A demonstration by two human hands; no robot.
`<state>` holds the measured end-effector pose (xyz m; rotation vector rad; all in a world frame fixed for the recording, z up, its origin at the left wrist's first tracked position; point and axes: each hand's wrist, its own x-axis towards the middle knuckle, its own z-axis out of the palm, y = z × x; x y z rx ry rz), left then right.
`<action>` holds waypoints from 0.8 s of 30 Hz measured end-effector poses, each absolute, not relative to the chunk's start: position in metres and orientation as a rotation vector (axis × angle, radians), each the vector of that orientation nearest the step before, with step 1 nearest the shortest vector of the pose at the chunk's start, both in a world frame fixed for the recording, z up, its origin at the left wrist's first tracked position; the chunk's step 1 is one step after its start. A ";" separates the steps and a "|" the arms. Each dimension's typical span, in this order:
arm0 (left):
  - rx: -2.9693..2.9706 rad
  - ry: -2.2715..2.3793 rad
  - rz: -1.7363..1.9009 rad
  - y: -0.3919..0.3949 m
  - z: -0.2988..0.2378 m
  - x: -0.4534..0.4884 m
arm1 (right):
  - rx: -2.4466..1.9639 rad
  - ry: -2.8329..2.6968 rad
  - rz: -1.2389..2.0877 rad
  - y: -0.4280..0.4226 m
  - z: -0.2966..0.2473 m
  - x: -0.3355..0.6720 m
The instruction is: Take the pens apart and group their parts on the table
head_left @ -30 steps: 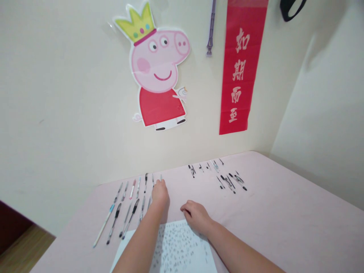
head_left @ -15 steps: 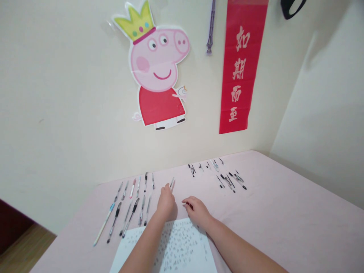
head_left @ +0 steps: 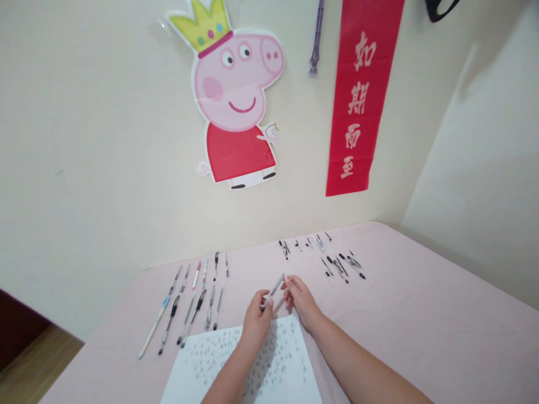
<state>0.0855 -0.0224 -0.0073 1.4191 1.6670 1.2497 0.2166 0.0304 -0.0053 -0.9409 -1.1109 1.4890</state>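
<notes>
A slim clear pen [head_left: 275, 287] slants up and to the right between my hands, above the sheet's far edge. My left hand [head_left: 257, 317] is closed round its lower end. At the upper end, the fingertips of my right hand [head_left: 301, 300] are bent together on the tip of the pen. Beneath my left forearm lies a white sheet of paper [head_left: 210, 365] covered with rows of small dark handwriting, partly hidden by the arm.
Left of the hands, several pens lie in two rows, including a pale pen with a blue cap [head_left: 154, 331] and a pink pen [head_left: 196, 276]. Several pen parts [head_left: 337, 266] lie in small groups at the back right. The pink-covered table [head_left: 400, 314] meets the wall behind.
My left hand has come back toward me and right, bringing the pen off the back of the table. My right hand has moved slightly up and right to meet the pen's tip.
</notes>
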 end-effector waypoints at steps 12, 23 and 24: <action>1.514 1.685 1.268 -0.033 -0.007 0.083 | -0.866 -0.957 1.586 0.035 -0.004 0.219; 1.525 1.659 1.230 -0.032 0.002 0.083 | -0.842 -0.904 1.634 0.037 -0.004 0.221; 1.504 1.652 1.230 -0.032 0.003 0.083 | -0.837 -0.908 1.634 0.037 -0.005 0.222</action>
